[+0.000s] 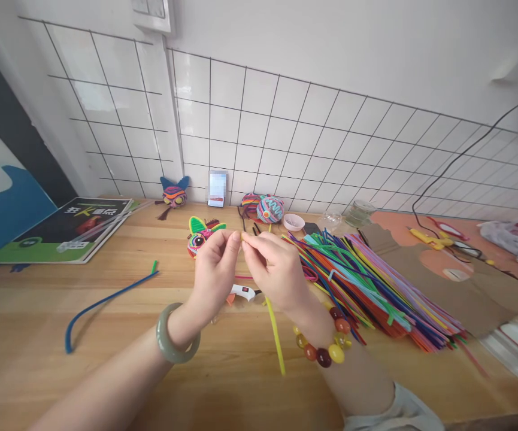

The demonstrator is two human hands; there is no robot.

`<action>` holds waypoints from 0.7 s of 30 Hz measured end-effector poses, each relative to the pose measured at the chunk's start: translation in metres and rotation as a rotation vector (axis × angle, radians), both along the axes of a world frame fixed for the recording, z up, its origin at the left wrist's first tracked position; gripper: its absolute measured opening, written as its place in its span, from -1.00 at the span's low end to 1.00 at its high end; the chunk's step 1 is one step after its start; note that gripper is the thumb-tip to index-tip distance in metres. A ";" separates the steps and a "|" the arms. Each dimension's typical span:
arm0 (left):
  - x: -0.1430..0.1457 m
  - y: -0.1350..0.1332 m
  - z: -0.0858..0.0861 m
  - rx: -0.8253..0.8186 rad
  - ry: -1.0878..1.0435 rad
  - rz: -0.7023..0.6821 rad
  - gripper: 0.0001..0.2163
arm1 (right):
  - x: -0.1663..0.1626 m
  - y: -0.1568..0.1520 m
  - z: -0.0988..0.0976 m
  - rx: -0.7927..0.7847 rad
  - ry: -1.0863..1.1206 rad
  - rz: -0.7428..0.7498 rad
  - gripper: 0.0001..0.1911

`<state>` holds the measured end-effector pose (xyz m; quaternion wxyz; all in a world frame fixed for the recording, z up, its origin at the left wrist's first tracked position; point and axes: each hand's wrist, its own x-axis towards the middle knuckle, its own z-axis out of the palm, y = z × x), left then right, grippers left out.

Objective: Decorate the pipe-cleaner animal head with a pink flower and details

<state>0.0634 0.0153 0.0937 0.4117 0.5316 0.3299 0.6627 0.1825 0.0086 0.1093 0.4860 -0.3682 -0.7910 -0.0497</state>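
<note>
Both my hands are raised over the wooden table [38,311], fingertips meeting. My left hand [216,263], with a jade bangle on the wrist, pinches the top end of a yellow pipe cleaner [275,335]. My right hand [274,269], wearing a bead bracelet, is closed on the same pipe cleaner; its tail hangs down past the wrist. Under the hands lies a white glue gun [243,292]. Behind them sits a colourful pipe-cleaner mask figure [200,234].
A big pile of coloured pipe cleaners [375,281] lies to the right. A blue pipe cleaner [101,305] lies on the left, magazines [65,230] beyond it. At the tiled wall: a cat figure [174,193], a phone [217,188], woven balls [270,209], a small bowl [293,222], cardboard [465,281].
</note>
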 end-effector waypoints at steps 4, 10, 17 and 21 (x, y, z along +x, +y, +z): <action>0.002 -0.002 -0.002 -0.078 -0.108 -0.017 -0.78 | -0.005 -0.002 -0.004 0.048 -0.120 -0.098 -0.68; 0.003 0.004 -0.010 -0.248 -0.268 -0.144 -0.71 | -0.001 0.005 -0.010 0.081 -0.271 -0.143 -0.66; 0.001 0.005 -0.001 -0.346 -0.384 -0.292 -0.71 | 0.012 0.015 -0.007 0.015 -0.146 -0.061 -0.75; -0.004 0.006 0.003 -0.414 -0.289 -0.400 -0.75 | 0.023 0.017 0.002 -0.077 -0.143 0.004 -0.82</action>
